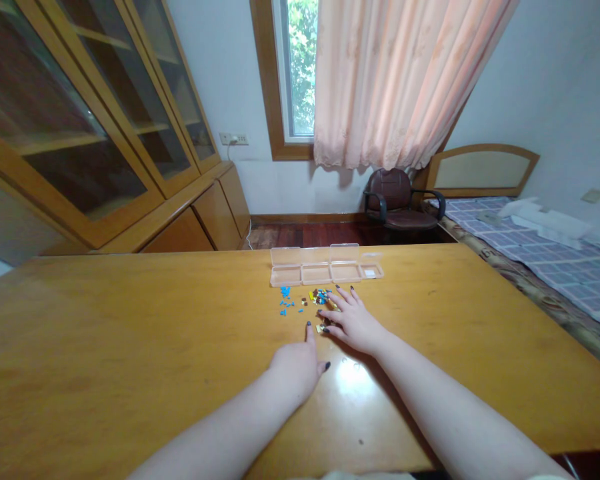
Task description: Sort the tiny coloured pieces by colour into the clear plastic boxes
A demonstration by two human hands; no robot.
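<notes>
In the head view, take the mixed pieces [321, 296] as the centre of the dial. They lie on the wooden table [180, 333] in a loose heap of blue, brown, yellow and pale bits, partly covered by the fingers; their separate axes are too small to read. At nine o'clock, just beside them, the blue pieces [285, 292] scatter in a patch that trails towards six, its long axis roughly twelve to six. A yellow piece [311, 296] sits at the heap's nine o'clock edge.

At twelve o'clock is the clear compartment box [316, 283], its long axis running from nine to three, across the person's line of sight. Its four compartments are in a row, with raised lids along the twelve o'clock side.

The right hand [353, 320] comes in from four o'clock, palm down, fingers spread wide over the heap and pointing to about ten. Its thumb is at a pale piece [320, 329]; whether it presses or pinches it, I cannot tell.

The left hand [297, 367] is at seven o'clock, index finger pointing to twelve, thumb to two, with a wide gap between them and nothing visible in it.
</notes>
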